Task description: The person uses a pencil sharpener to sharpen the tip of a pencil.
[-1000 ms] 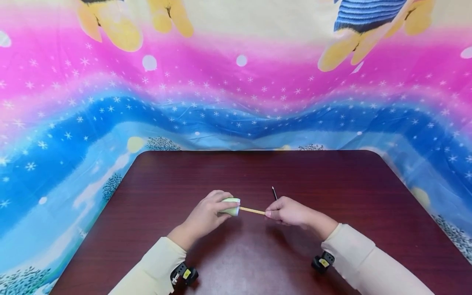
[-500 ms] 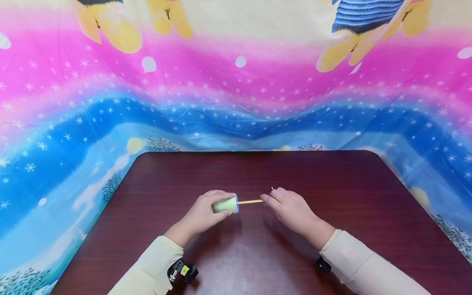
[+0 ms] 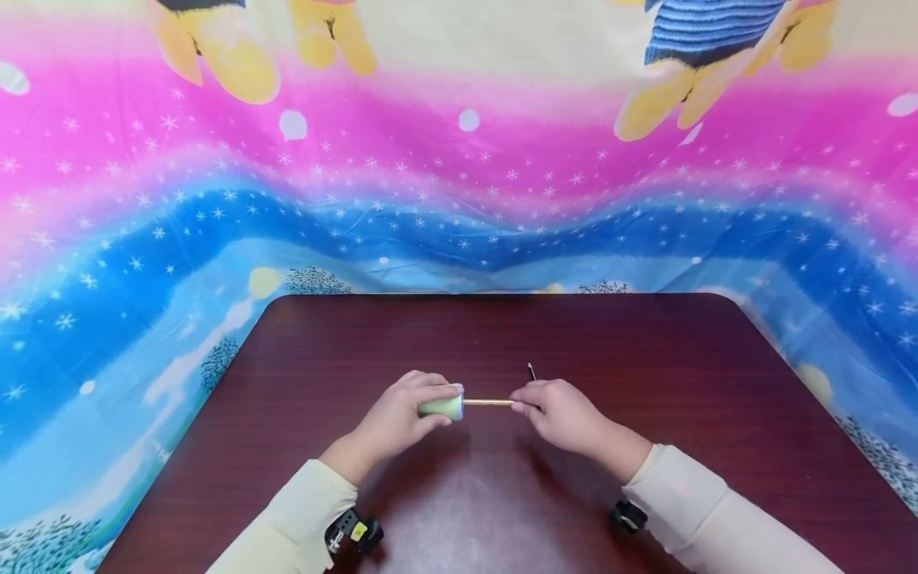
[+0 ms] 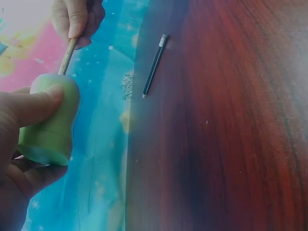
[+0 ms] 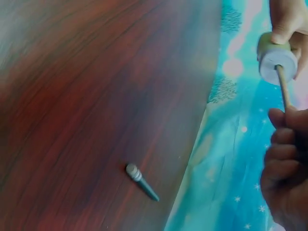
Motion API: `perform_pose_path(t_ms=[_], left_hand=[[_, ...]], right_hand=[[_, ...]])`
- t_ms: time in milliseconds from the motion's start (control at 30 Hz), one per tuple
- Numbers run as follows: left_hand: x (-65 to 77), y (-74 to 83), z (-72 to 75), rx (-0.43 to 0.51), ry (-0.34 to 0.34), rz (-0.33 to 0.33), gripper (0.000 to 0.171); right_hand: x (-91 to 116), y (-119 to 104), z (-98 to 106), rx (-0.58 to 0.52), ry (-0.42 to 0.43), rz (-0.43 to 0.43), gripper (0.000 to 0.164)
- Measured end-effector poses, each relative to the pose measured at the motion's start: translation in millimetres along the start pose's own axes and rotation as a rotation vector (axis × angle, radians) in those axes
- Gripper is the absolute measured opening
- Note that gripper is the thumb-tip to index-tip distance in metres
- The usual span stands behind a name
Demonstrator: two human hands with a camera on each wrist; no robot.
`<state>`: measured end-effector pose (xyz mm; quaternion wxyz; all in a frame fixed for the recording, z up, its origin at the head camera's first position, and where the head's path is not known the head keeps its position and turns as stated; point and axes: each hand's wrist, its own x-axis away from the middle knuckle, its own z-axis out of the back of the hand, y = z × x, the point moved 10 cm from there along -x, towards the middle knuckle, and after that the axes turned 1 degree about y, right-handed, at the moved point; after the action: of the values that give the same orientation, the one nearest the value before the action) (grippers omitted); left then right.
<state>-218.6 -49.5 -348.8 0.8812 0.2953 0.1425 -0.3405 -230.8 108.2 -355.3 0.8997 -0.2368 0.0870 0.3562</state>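
My left hand (image 3: 402, 410) grips a light green pencil sharpener (image 4: 53, 115), waisted in shape, with thumb and fingers round its sides. Its white end (image 5: 274, 67) faces my right hand. A yellowish pencil (image 3: 488, 402) runs level from the hole in that end. The thumb and fingers of my right hand (image 3: 562, 410) pinch the pencil's other end. What lies inside the sharpener is hidden. Both things are held above the table. Beyond the right hand lies a short black pencil (image 4: 155, 67) with a silvery band and eraser end, partly covered by that hand in the head view.
The dark reddish-brown table (image 3: 459, 335) has rounded far corners. A colourful printed cloth (image 3: 459, 183) hangs behind it and along its sides. Small black cameras (image 3: 358, 532) are strapped at both wrists.
My right hand has rolled over and back while pinching the yellowish pencil, covering then uncovering the black pencil. The sharpener has tipped slightly in my left hand.
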Motion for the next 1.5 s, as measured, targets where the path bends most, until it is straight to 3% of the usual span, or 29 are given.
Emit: perform_pose_path(t_ms=[200,267,300,400,533,633,733,867,1000,1133,1233,1367,1433,1500], left_hand=[[3.4,17.1,5.6,-0.086,0.102,-0.190,0.041],[5.0,18.7,8.2,-0.102,0.137,-0.217,0.042],[5.4,17.7,8.8,-0.102,0.147,-0.216,0.043],[4.3,9.6,9.4,-0.082,0.140,-0.150,0.044],[1.7,-8.5,5.4,0.010,0.064,0.026,0.043],[2.7,-20.3,1.5,0.122,0.010,0.146,0.042],[3.3,-24.7,-1.3,0.232,-0.031,0.203,0.041],[2.4,-22.8,-2.7,0.306,-0.067,0.212,0.041],[1.2,-19.4,-0.4,0.287,-0.063,0.194,0.042],[1.6,-15.1,2.5,0.209,-0.049,0.162,0.042],[3.1,-11.9,2.4,0.140,-0.054,0.141,0.043],[5.2,-5.9,1.6,0.069,-0.043,0.073,0.043],[5.4,-0.3,3.5,0.040,-0.013,0.018,0.043],[5.8,3.8,6.2,0.020,0.026,-0.024,0.042]], right_hand=[[5,26,-25,-0.573,-0.291,-0.397,0.018],[7,29,-29,-0.667,-0.326,-0.468,0.019],[7,28,-29,-0.660,-0.328,-0.465,0.020],[0,23,-17,-0.433,-0.240,-0.335,0.025],[-5,2,6,0.065,0.011,-0.027,0.036],[2,-19,15,0.334,0.218,0.233,0.030],[11,-31,17,0.448,0.369,0.407,0.018],[15,-34,18,0.468,0.458,0.448,0.035],[13,-31,17,0.389,0.413,0.376,0.025],[6,-24,10,0.213,0.259,0.240,0.006],[2,-15,3,0.045,0.136,0.106,0.005],[-2,5,-12,-0.252,-0.053,-0.122,0.012],[2,18,-27,-0.520,-0.186,-0.296,0.017],[6,25,-38,-0.723,-0.262,-0.451,0.021]])
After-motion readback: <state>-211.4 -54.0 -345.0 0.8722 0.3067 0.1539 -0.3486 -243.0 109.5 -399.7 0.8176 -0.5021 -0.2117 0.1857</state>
